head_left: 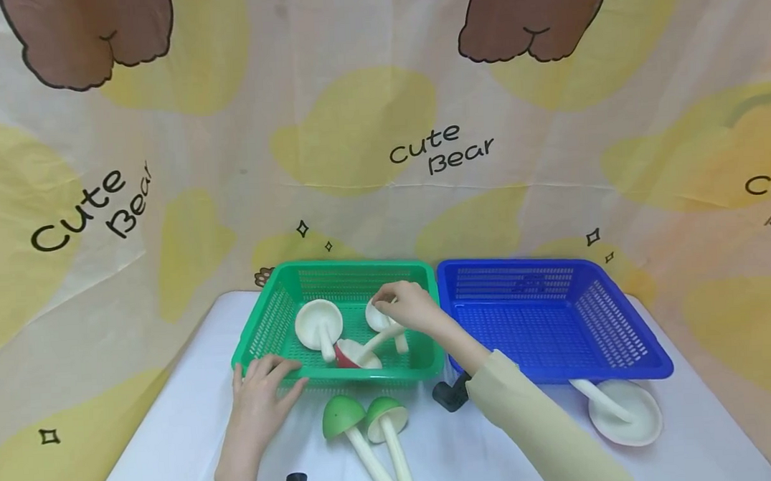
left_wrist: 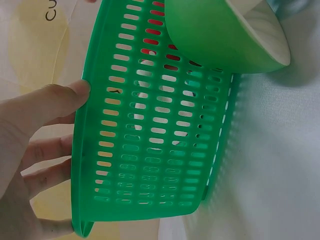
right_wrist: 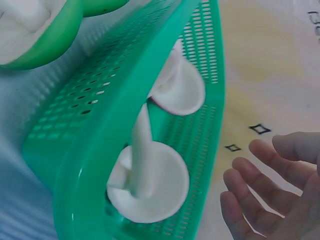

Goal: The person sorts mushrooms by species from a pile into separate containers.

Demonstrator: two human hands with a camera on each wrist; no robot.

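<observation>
My left hand (head_left: 261, 396) holds the near left rim of a green plastic basket (head_left: 391, 374); in the left wrist view its thumb lies on the rim and the fingertips pass behind it. Over the basket's right part is my right hand (head_left: 409, 305), its fingers loosely bent and apart, with nothing between them in the right wrist view. Below it, inside, lies a toy mushroom (right_wrist: 165, 195) with its pale underside up. Another pale mushroom (head_left: 310, 324) lies to the left, and a red-capped mushroom (head_left: 348, 353) leans near the front wall.
Two green-capped mushrooms (head_left: 344, 416) lie in front of the green basket. A blue basket (head_left: 512, 325) stands beside it on the right. One more pale mushroom (head_left: 645, 416) lies on the white table before the blue basket. Black fittings (head_left: 450, 395) sit near the baskets' front.
</observation>
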